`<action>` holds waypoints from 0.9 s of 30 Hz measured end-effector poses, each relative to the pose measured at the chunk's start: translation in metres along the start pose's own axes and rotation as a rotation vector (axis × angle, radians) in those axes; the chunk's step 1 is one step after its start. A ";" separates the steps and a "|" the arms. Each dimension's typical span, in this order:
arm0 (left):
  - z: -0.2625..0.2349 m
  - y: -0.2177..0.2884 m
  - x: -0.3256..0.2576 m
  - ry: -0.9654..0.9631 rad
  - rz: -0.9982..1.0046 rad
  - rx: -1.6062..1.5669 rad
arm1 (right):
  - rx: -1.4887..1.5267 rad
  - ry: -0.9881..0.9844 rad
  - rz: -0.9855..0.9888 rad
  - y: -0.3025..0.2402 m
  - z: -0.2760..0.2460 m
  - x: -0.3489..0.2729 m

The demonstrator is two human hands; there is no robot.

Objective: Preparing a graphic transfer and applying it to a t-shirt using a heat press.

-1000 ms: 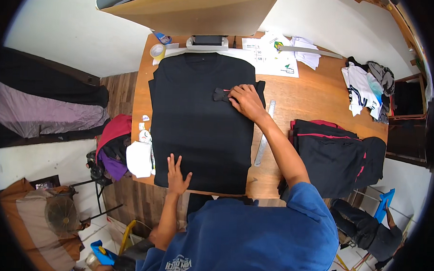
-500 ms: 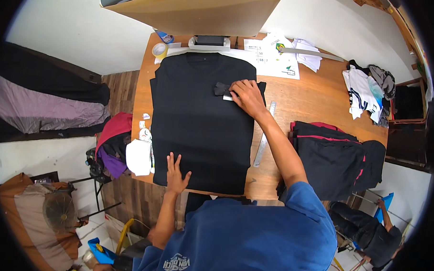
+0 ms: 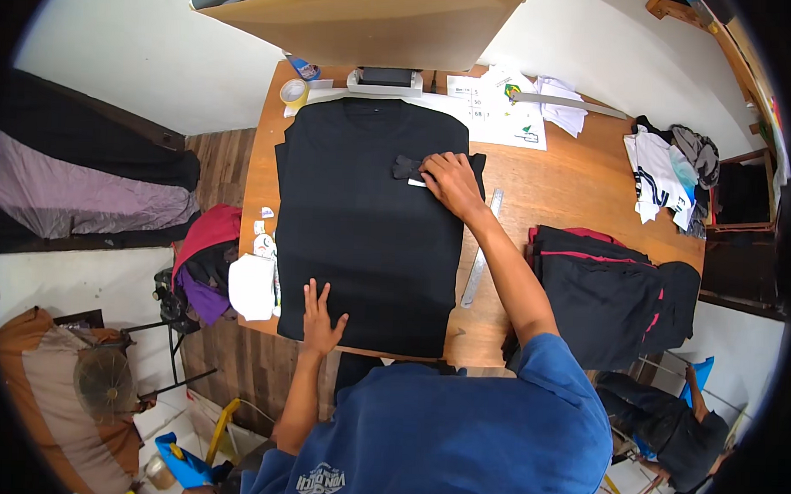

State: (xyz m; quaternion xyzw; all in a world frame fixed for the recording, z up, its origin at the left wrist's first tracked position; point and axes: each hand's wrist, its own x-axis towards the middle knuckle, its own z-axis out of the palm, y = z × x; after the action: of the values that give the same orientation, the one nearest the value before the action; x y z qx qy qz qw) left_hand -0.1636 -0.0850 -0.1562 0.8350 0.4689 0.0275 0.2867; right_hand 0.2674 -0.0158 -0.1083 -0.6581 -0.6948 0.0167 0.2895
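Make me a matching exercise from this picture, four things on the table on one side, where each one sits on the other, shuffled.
Things:
1. black T-shirt
2. metal ruler
3. tape roll
4. dark folded clothes

Places:
A. far left corner of the table
B. spread flat under both hands
C. piled at the table's right edge
D. on bare wood just right of the shirt

Pairs: 1-B, 2-D, 3-A, 4-C
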 end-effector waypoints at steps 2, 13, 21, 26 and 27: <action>0.000 0.000 0.001 -0.014 -0.010 -0.001 | 0.005 0.026 0.013 -0.001 -0.004 0.001; 0.001 0.000 0.001 0.009 0.007 -0.015 | 0.001 0.019 -0.019 -0.009 -0.004 -0.015; 0.003 -0.001 0.005 0.006 0.021 -0.019 | -0.022 0.007 0.012 -0.007 0.001 -0.015; 0.006 -0.004 0.010 0.007 0.039 -0.021 | -0.045 0.015 0.026 -0.006 -0.001 -0.014; 0.008 -0.005 0.011 0.000 0.042 -0.015 | -0.058 0.012 0.031 -0.005 0.000 -0.015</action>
State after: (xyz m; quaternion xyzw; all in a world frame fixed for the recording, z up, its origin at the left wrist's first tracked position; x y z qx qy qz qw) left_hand -0.1587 -0.0777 -0.1675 0.8423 0.4512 0.0371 0.2925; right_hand 0.2626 -0.0297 -0.1123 -0.6772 -0.6828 -0.0028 0.2741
